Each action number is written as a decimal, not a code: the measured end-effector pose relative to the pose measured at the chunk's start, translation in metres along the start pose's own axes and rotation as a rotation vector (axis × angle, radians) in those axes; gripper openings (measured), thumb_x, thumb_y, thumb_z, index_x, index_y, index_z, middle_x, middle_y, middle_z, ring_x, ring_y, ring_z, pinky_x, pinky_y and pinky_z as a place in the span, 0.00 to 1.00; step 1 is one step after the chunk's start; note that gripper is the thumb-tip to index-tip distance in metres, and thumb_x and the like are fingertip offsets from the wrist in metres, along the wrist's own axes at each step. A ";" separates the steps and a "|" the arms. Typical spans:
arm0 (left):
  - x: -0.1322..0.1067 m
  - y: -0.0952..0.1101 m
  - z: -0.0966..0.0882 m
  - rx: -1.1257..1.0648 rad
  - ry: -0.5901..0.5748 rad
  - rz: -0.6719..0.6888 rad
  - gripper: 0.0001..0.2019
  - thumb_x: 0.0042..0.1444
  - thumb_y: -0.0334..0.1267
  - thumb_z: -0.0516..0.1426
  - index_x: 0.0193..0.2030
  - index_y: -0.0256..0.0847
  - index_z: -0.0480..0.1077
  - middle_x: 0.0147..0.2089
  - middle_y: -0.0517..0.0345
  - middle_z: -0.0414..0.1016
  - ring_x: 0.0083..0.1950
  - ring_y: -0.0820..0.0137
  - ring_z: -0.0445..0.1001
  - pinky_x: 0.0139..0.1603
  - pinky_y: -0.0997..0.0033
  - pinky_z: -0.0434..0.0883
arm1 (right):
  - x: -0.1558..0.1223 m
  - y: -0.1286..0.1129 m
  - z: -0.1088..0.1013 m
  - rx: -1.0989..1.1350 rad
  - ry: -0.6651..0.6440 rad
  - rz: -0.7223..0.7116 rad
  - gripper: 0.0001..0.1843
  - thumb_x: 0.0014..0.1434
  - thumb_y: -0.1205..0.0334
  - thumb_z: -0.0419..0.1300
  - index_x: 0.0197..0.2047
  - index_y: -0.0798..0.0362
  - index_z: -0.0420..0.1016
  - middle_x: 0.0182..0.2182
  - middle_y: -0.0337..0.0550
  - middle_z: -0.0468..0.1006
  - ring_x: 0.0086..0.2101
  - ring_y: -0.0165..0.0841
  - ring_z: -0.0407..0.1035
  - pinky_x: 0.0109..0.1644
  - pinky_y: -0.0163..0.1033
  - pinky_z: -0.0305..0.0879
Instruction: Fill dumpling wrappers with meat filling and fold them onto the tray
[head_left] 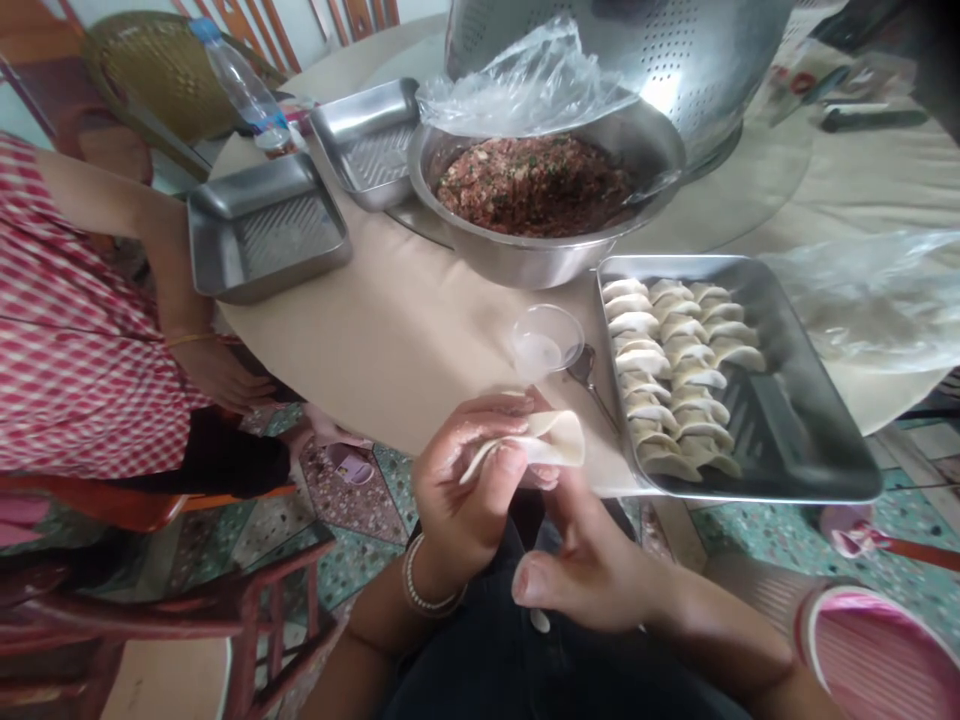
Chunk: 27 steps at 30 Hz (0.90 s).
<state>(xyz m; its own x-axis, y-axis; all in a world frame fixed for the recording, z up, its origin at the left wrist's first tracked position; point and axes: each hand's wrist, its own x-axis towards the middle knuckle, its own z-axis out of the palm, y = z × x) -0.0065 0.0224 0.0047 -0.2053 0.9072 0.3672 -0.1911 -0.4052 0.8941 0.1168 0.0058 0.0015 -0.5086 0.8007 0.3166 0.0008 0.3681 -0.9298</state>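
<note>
A folded dumpling [556, 438], its pale wrapper gaping at the right end, is pinched in my left hand [469, 490] between thumb and fingers. My right hand [592, 560] is just below it, thumb spread away; its fingertips reach up behind the dumpling and are partly hidden. To the right, a metal tray [817, 430] holds rows of finished dumplings [694, 375]. Beyond my hands are a small clear plastic bowl [547, 340] and a spoon [592, 380]. Farther back, a large steel bowl [525, 262] contains minced meat filling [532, 185], partly covered by clear plastic.
Two metal trays [270, 285] [367, 190] and a plastic bottle [244, 85] stand at the left. A large colander [705, 60] rises behind the bowl. A plastic bag [877, 300] lies right. Another person in a checked shirt [97, 340] is at left; a pink bin [877, 650] is lower right.
</note>
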 end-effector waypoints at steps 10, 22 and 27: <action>0.003 0.004 0.006 0.027 -0.050 0.023 0.04 0.60 0.32 0.58 0.42 0.43 0.71 0.43 0.58 0.78 0.40 0.74 0.78 0.41 0.75 0.78 | 0.001 0.003 -0.005 -0.271 0.124 -0.047 0.43 0.63 0.45 0.54 0.72 0.42 0.34 0.66 0.48 0.49 0.68 0.40 0.42 0.71 0.52 0.48; 0.014 -0.002 0.000 -0.360 -0.227 -0.332 0.09 0.65 0.39 0.53 0.47 0.47 0.74 0.32 0.63 0.77 0.21 0.85 0.69 0.19 0.90 0.67 | -0.004 -0.003 -0.006 -0.213 0.018 0.067 0.49 0.63 0.46 0.54 0.71 0.39 0.19 0.69 0.48 0.40 0.70 0.45 0.34 0.71 0.58 0.44; 0.010 -0.006 0.004 -0.293 -0.185 -0.237 0.06 0.65 0.38 0.54 0.40 0.44 0.72 0.44 0.61 0.75 0.25 0.84 0.72 0.22 0.85 0.71 | -0.007 -0.003 -0.002 -0.144 -0.040 0.105 0.51 0.65 0.45 0.50 0.68 0.41 0.07 0.71 0.46 0.29 0.71 0.43 0.25 0.73 0.56 0.38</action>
<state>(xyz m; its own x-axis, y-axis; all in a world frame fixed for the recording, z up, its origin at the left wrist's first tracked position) -0.0035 0.0345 0.0043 0.0476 0.9734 0.2241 -0.4829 -0.1739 0.8582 0.1223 0.0001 0.0026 -0.5332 0.8198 0.2091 0.1772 0.3498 -0.9199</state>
